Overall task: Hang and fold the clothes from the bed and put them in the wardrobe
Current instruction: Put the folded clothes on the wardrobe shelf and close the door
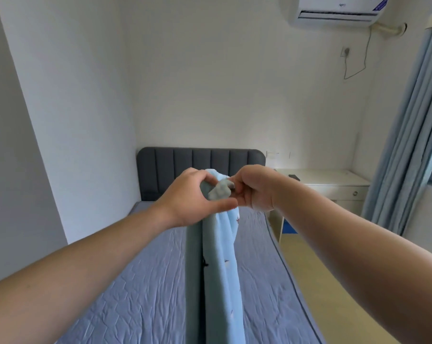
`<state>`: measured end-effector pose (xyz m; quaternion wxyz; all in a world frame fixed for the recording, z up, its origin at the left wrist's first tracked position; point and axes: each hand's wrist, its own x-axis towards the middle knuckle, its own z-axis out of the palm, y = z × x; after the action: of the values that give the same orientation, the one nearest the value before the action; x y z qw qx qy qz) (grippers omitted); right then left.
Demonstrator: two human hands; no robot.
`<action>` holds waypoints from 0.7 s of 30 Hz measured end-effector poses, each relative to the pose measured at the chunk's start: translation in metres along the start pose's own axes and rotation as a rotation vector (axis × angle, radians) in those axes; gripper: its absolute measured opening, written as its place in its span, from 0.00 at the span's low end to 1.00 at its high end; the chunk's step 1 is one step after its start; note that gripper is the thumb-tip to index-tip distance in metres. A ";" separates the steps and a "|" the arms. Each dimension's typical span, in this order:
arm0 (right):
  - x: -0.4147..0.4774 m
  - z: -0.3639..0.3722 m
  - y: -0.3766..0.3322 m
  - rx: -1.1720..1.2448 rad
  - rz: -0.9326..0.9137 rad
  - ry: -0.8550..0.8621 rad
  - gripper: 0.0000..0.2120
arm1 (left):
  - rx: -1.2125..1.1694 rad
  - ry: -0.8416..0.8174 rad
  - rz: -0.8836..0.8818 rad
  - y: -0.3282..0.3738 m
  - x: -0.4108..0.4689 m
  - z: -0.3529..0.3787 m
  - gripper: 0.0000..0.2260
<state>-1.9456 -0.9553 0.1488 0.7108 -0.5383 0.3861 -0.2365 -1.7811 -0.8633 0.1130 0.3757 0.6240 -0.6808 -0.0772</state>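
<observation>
Head cam: L hand (191, 197) & R hand (255, 187) both pinch 1 light-blue garment (222, 247) above 1 bed (135, 294).

Pale blue garment (222, 269): lower end runs off the frame at 6 o'clock, full shape not seen. Air conditioner (339, 11) at 1 o'clock clipped by top edge; curtain (408, 120) at 3 o'clock clipped by right edge. Small dark item (293, 177) on desk (334, 181), too small to identify.
</observation>
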 end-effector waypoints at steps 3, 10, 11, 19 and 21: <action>-0.002 0.000 0.000 -0.036 0.017 -0.006 0.22 | 0.064 0.064 0.059 -0.007 0.003 0.004 0.21; -0.006 -0.032 -0.003 -1.048 0.197 -0.154 0.19 | -0.236 -0.106 0.071 -0.021 0.020 -0.033 0.06; -0.004 -0.037 -0.001 -1.210 0.252 -0.128 0.22 | -0.310 -0.127 0.062 -0.023 0.023 -0.038 0.07; 0.005 -0.040 -0.021 -1.633 -0.387 0.260 0.32 | -0.487 -0.113 -0.021 -0.051 0.047 -0.065 0.10; 0.005 -0.039 -0.029 -1.366 -0.421 0.236 0.29 | -0.527 -0.075 -0.051 -0.056 0.051 -0.070 0.11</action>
<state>-1.9721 -0.9909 0.1698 0.1088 -0.8961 0.4100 -0.1310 -1.6910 -0.8953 0.1518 0.4979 0.5183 -0.6345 -0.2843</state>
